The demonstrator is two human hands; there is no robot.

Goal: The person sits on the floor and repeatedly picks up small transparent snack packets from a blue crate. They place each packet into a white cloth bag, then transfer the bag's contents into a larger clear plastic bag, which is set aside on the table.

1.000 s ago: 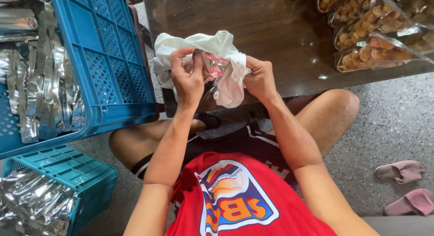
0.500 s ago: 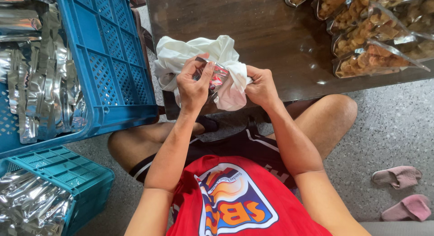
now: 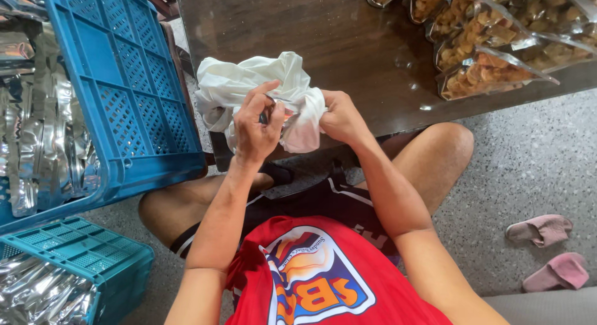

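Note:
My left hand and my right hand both grip a crumpled white cloth at the near edge of a dark wooden table. Inside the cloth's folds, between my hands, sits a small packet with a pinkish tint, mostly hidden. My left thumb and fingers pinch over it. My right hand clutches the cloth's right end from below.
A blue slatted crate of silver foil pouches stands at the left, a teal crate with more foil below it. Several clear bags of brown snacks lie at the table's far right. Pink slippers rest on the speckled floor.
The cloth has closed further over the pinkish packet, which shows less than before. My left hand has shifted slightly over it; both hands stay at the table's edge.

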